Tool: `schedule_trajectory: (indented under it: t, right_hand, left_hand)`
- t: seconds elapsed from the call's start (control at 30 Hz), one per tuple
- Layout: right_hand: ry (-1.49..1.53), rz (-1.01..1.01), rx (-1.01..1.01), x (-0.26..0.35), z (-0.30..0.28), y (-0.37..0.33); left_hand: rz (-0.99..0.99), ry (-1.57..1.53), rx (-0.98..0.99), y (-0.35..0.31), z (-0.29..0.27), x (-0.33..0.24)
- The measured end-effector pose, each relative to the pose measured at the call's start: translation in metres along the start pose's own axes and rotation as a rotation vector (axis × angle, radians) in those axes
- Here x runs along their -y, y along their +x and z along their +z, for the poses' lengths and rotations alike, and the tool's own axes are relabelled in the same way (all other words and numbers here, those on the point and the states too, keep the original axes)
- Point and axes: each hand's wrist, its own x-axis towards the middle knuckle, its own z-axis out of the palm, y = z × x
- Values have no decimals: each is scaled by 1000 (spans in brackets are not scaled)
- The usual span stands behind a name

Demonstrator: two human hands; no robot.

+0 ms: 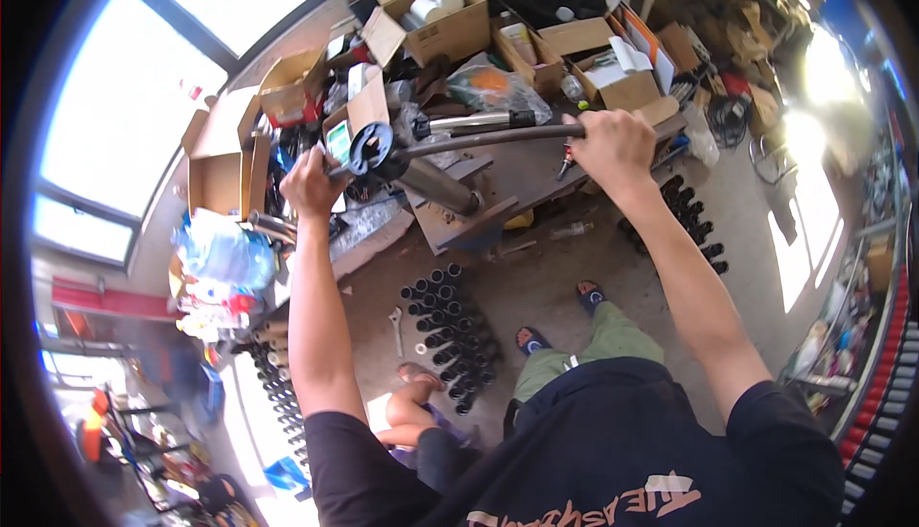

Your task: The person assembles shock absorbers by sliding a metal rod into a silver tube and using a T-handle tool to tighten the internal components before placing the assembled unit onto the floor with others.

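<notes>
My right hand [617, 152] is closed around the far right end of a long dark bar [479, 139]. The bar runs left to a round, dark ring-shaped head [371, 149] with openings in its face. My left hand [311, 184] is closed on a short handle-like end just left of that head. A thick grey metal tube [436, 185] slants from beside the head down to the workbench [536, 175]. How the tube is held there, and how the head joins it, I cannot tell. Behind the bar lies a shiny metal cylinder [481, 122].
Open cardboard boxes [450, 29] and plastic bags crowd the bench's back. Several black tubes stand on the floor in clusters, one [448, 331] below the bench, another [684, 221] to the right. A wrench [396, 332] lies nearby. Another person's leg [407, 412] is at lower left.
</notes>
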Motion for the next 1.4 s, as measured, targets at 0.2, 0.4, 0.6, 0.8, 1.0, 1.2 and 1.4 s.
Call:
schedule_trajectory:
  t: [0.2, 0.4, 0.6, 0.8, 1.0, 1.2, 1.4]
  right_hand:
    - [282, 46, 125, -33, 52, 28]
    - [407, -26, 91, -57, 39, 66]
    - [387, 112, 7, -190, 84, 80]
    - [435, 212, 66, -323, 163, 5]
    - [767, 333, 421, -251, 206, -169]
    - [719, 575, 844, -223, 253, -252]
    - [548, 529, 942, -220, 251, -243]
  left_hand:
    - [412, -171, -129, -46, -1, -126]
    - [350, 629, 1537, 67, 43, -208]
    - [133, 621, 1692, 103, 42, -251]
    - [-153, 342, 1137, 40, -55, -241]
    - [-1377, -1094, 618, -85, -90, -271]
    - [-1437, -2262, -59, -62, -88, -337]
    - [-1119, -2474, -266, -47, -99, -325]
